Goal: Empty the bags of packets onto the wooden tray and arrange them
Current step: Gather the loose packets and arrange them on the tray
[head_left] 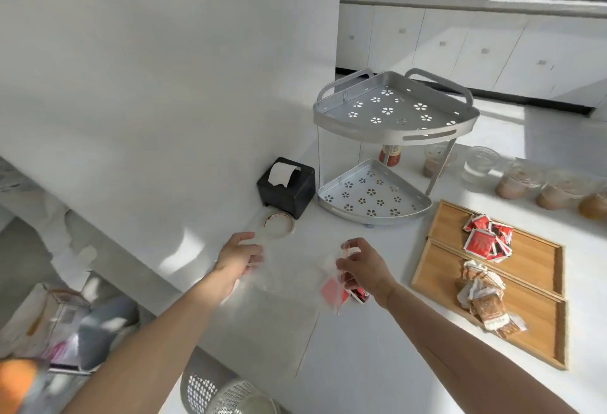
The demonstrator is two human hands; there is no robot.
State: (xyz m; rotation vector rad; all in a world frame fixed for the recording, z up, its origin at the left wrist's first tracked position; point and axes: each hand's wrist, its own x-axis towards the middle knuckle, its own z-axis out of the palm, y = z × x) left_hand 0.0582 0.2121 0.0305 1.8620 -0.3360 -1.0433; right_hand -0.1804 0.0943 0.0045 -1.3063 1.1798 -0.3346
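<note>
A wooden tray point(532, 259) with two long compartments lies at the right of the white counter. Red packets point(488, 238) are piled in its far compartment, brown and white packets point(487, 300) in the near one. My right hand point(363, 267) pinches the top of a clear plastic bag point(335, 285) that holds a few red packets point(341, 293) at its bottom, left of the tray. My left hand point(238, 257) grips another clear plastic bag point(259, 279) just above the counter; its contents are too blurred to tell.
A grey two-tier corner rack point(394, 137) stands behind my hands, a black tissue box point(286, 188) and a tape roll point(279, 223) to its left. Jars and lidded cups point(522, 180) line the far right. A perforated basket point(210, 394) sits at the near edge.
</note>
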